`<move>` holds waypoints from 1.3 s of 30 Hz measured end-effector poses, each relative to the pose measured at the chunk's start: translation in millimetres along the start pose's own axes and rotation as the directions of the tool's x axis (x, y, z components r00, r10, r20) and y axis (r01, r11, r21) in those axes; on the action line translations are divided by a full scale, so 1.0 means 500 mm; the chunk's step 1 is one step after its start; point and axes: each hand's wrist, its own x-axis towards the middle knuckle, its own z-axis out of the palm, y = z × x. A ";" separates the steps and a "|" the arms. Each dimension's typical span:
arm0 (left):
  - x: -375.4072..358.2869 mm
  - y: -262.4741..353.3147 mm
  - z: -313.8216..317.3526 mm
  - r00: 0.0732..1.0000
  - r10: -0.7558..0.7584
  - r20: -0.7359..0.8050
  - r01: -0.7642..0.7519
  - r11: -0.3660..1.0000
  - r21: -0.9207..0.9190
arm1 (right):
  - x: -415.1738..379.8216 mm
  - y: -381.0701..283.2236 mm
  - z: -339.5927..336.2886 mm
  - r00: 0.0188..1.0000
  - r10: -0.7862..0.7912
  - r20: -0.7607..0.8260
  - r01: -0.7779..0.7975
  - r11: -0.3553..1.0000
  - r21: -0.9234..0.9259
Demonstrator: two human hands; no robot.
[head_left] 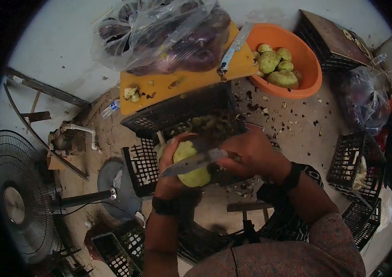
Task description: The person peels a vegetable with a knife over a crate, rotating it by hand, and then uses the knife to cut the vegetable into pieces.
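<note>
My left hand (168, 159) is wrapped round the side of a large, round, pale green vegetable (197, 178) whose upper part is dark, so it looks partly peeled. My right hand (250, 154) grips a knife; its broad blade (191, 164) lies across the front of the vegetable, tip toward my left hand. Most of the handle is hidden in my fingers. Below both hands stands a black plastic crate (141, 165) with dark and green scraps in it.
Behind the crate, an orange board (147, 99) carries a clear bag of purple round produce (191, 41) and a second knife (235, 48). Pale green peeled pieces sit in an orange basin (306, 83). A fan (15, 203) stands left; black crates (350, 159) are at right. Scraps litter the floor.
</note>
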 end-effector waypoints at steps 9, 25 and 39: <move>-0.008 0.011 0.002 0.996 -0.020 0.081 0.031 0.991 -0.130 | -0.002 0.012 -0.020 0.980 0.193 0.053 -0.190 0.981 -0.045; 0.006 0.017 0.026 0.986 -0.066 -0.155 0.049 0.993 -0.109 | -0.008 -0.021 0.020 0.993 -0.003 0.114 0.001 1.000 0.014; -0.012 0.016 0.054 0.991 0.002 -0.136 -0.009 0.999 -0.052 | -0.005 -0.024 0.009 0.987 0.111 0.116 -0.110 0.994 -0.015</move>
